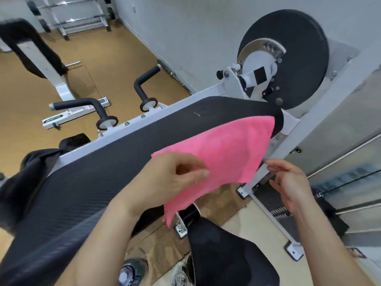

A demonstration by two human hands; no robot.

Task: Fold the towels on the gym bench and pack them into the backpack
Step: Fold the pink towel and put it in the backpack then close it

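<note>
Item: pink towel (224, 149), one piece, spread over the far right end of the worktop (107, 172) — a gym bench with black textured padding on a white frame, running from the near left to the far right. The towel's far edge lies on the pad close to the worktop's rounded far end; its near right corner hangs past the worktop's right edge, and its near left part droops off the same edge in a loose point. Left hand (171, 178): grip closed on the towel's near left edge, fingers curled over the cloth and lifting it slightly off the pad. Right hand (288, 182): grip wide, fingers relaxed and holding nothing, set just beside the towel's hanging right corner but apart from it. Dark bag or fabric (31, 174): slumped against the worktop's left edge, near the left border of the view; whether it is the backpack cannot be told. Black weight disc (299, 58): mounted upright on the white frame beyond the worktop's far end, with a chrome sector plate at its hub. Two black padded handles (144, 83): rising from the frame along the worktop's far left side. Second bench (31, 48): black pad, white legs, standing well apart on the tan floor (115, 58). Barbell rack (78, 15): against the wall in the far corner. Person's dark trouser leg (226, 254) and shoes (134, 271): at the bottom of the view, beside the worktop's near right edge.
</note>
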